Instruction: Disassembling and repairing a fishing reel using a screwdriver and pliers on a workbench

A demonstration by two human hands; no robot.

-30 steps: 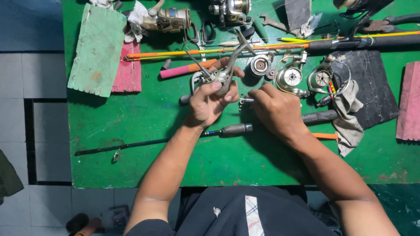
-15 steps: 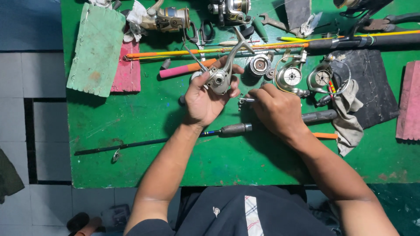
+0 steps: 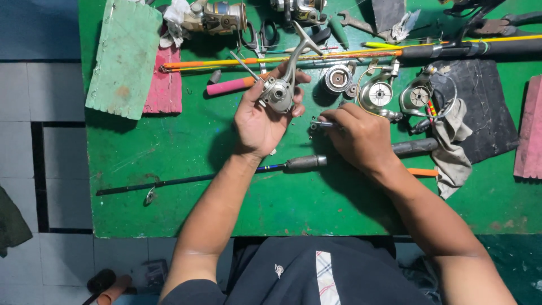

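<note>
Table: a green worktop seen from above, scuffed, with tools and reel parts crowded along its far edge.
Black mat: a dark sheet at the far right, a grey rag draped over its near-left corner.
Green board: a worn slab at the far left, lying partly over a pink block.
Fishing rods: 1 dark rod lies across the table near the person, passing under both forearms; 1 yellow and orange rod runs along the far side.
Left hand: palm up, fingers curled round a fishing reel body, thumb on its left side.
Right hand: knuckles up, resting on the table, fingertips pinched together on a small metal part that points left toward the reel.
Fishing reel body: silver, held above the table centre in the left hand, its bent arm sticking up and away from the person.
Loose reel parts: 1 round spool just right of the held reel, then 2 silver reel frames beside the mat.
Pink handle: lies just left of the left hand.
</note>
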